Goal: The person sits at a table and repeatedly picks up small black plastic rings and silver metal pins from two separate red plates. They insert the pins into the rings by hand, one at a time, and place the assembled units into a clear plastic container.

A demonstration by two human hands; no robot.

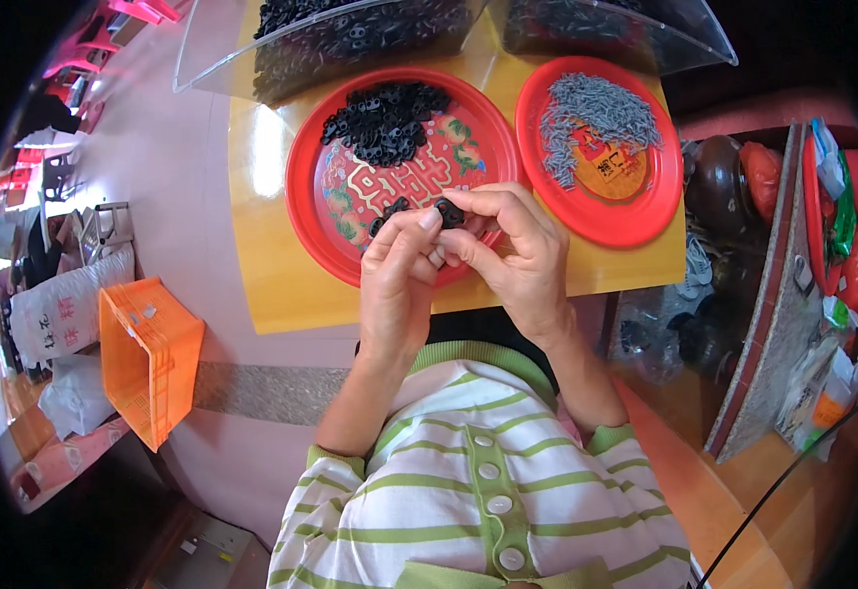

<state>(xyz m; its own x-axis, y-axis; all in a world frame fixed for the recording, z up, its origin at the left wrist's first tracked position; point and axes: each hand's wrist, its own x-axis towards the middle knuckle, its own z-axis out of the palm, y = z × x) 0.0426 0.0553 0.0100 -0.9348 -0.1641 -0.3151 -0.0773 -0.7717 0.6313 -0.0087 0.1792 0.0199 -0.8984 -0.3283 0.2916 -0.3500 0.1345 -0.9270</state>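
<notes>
My left hand [402, 270] and my right hand [525, 250] meet over the near rim of a red round tray [303, 221]. Between their pinched fingertips is a small black plastic part [450, 213]; the fingers cover much of it. A heap of similar black parts [390, 123] lies at the back of this tray, and a few more black pieces [388, 212] lie just beyond my left fingers. To the right, a second red tray [611, 228] bears a pile of small grey screw-like pieces [601, 113].
Both trays stand on a yellow tabletop [272, 285]. Behind them are two clear bins, the left bin [370, 54] and the right bin [596, 39], holding dark and grey parts. An orange crate [154, 358] sits at the left; bags and jars [733, 177] crowd the right.
</notes>
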